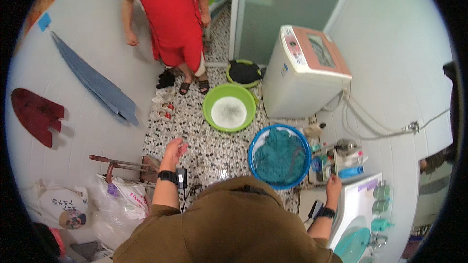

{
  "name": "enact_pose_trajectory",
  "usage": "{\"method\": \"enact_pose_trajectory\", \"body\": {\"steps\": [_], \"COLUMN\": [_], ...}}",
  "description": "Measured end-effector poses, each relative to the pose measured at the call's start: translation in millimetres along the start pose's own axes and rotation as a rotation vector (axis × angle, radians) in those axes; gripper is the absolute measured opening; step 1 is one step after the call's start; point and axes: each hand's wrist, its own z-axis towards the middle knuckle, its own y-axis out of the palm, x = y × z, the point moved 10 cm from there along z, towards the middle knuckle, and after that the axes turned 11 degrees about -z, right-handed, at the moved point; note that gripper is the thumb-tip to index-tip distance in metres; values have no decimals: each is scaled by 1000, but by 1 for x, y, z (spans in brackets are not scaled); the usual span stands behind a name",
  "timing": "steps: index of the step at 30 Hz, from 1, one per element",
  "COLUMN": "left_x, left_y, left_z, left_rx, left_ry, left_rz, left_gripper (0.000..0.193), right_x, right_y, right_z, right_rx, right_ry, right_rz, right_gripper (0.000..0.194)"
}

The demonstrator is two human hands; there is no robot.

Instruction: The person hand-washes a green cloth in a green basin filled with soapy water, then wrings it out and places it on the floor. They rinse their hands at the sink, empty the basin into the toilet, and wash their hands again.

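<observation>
My left hand hangs over the speckled floor with its fingers loosely bent and nothing in it. On the other side, my right hand is by the corner of a white sink, close to a small shelf of bottles. Whether it grips anything there is too small to tell. In front of me a blue basin holds teal cloth in water. Beyond it stands a green basin with white, foamy-looking contents.
A person in red clothes stands ahead. A washing machine is at the right, near a green tub with black cloth. Shoes lie along the left wall. Plastic bags and a folding cart sit at lower left.
</observation>
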Motion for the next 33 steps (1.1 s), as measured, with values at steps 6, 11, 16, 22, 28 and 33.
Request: {"method": "enact_pose_trajectory", "body": {"steps": [6,11,16,22,28,33], "left_x": [30,41,40,37,15,-10], "left_y": [-1,14,50,101,161,209], "left_z": [33,53,73,123,231,324], "left_rx": [-20,-46,-102,-150,-113,-7], "left_ry": [-44,-76,-120,-210,-340,-429], "left_rz": [-48,7,39,122,150,220], "left_gripper": [19,20,17,18,21,32], "right_x": [-52,-75,-101,-169,-257,-324], "right_y": [-5,3,33,125,250,355], "right_z": [-7,-12,15,76,183,273], "right_rx": [-9,-81,-155,-338,-569,-778], "right_ry": [12,70,85,109,200,322], "right_rz": [39,78,265,485,789,916], "right_gripper": [22,22,25,28,32,31]}}
